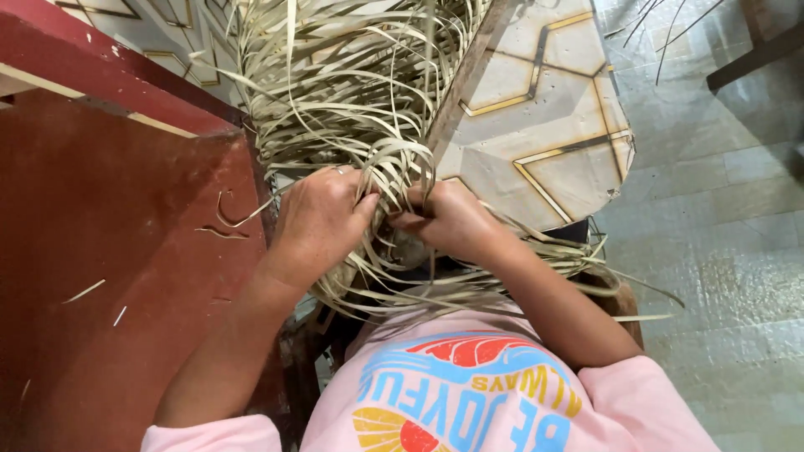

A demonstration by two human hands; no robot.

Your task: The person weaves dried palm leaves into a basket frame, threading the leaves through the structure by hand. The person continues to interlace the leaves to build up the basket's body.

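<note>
Your left hand [318, 219] curls into the tangle of pale woven strips [352, 109], fingers closed and pinching a few strands at their base; your right hand [448, 219] sits just beside it, fist closed around a strand that rises straight up; the two hands nearly touch over your lap; the loose strips fan upward and spill across your knees; a dark red wooden surface [109, 226] lies to your left with stray slivers on it; a patterned board [544, 109] leans behind the bundle, grey floor tiles [720, 218] to your right.
</note>
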